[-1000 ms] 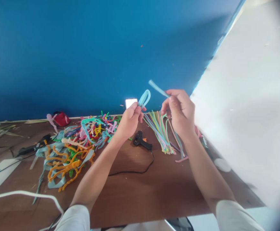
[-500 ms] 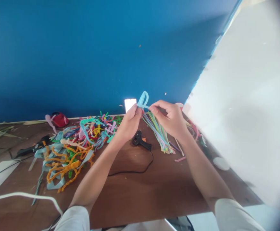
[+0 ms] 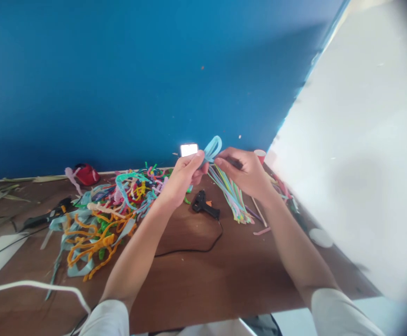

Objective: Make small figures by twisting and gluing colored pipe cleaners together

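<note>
Light-blue pipe cleaners (image 3: 213,147), bent into loops, stand up between my two hands above the back of the table. My left hand (image 3: 185,176) is closed on their lower part, thumb on top. At the loops' right side, my right hand (image 3: 245,170) pinches with thumb and forefinger at the light-blue end. Beneath my hands lies a bundle of straight pastel pipe cleaners (image 3: 236,200). A black glue gun (image 3: 205,204) rests on the table between my forearms. Behind my left hand a phone (image 3: 189,149) with a bright screen leans near the wall.
A tangled heap of coloured pipe cleaners (image 3: 119,200) covers the left of the brown table (image 3: 203,284). Another black glue gun (image 3: 49,214) lies farther left, near a red pouch (image 3: 87,174). A white cable (image 3: 35,283) crosses the front left. A white disc (image 3: 321,237) lies right.
The loops have tilted to the right and narrowed between my hands. My left hand has turned and closed further round their base; my right hand stays close to them.
</note>
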`<state>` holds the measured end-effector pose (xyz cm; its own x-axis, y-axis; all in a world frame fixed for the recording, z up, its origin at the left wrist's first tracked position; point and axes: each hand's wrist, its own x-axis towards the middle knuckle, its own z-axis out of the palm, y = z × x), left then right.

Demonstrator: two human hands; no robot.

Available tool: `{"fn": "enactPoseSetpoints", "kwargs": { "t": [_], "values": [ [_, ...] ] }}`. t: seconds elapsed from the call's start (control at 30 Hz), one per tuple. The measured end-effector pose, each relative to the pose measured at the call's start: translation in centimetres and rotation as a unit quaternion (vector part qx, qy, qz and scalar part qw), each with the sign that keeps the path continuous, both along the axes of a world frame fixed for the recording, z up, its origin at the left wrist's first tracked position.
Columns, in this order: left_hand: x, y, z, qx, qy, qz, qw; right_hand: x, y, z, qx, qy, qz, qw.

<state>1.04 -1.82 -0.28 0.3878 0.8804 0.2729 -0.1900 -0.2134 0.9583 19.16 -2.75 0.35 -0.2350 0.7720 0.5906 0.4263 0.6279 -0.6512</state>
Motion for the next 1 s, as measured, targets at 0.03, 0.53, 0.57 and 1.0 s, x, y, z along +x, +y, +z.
{"fn": "enactPoseSetpoints", "kwargs": {
  "t": [0.03, 0.53, 0.57, 1.0],
  "values": [
    [-0.1, -0.1, 0.1, -0.004, 0.007, -0.014, 1.000, 0.2, 0.2, 0.0, -0.010, 0.006, 0.024, 1.000],
    [-0.3, 0.6, -0.9, 0.097, 0.351, 0.015, 0.931, 0.9, 0.1, 0.4, -0.027, -0.113, 0.004, 0.993],
    [0.0, 0.8, -1.2, 0.106, 0.358, 0.048, 0.926, 0.7, -0.2, 0.5, -0.011, -0.135, -0.013, 0.991],
    [0.5, 1.0, -1.0, -0.027, 0.003, 0.009, 1.000, 0.6, -0.7, 0.5, -0.016, -0.100, 0.011, 0.995]
  ]
}}
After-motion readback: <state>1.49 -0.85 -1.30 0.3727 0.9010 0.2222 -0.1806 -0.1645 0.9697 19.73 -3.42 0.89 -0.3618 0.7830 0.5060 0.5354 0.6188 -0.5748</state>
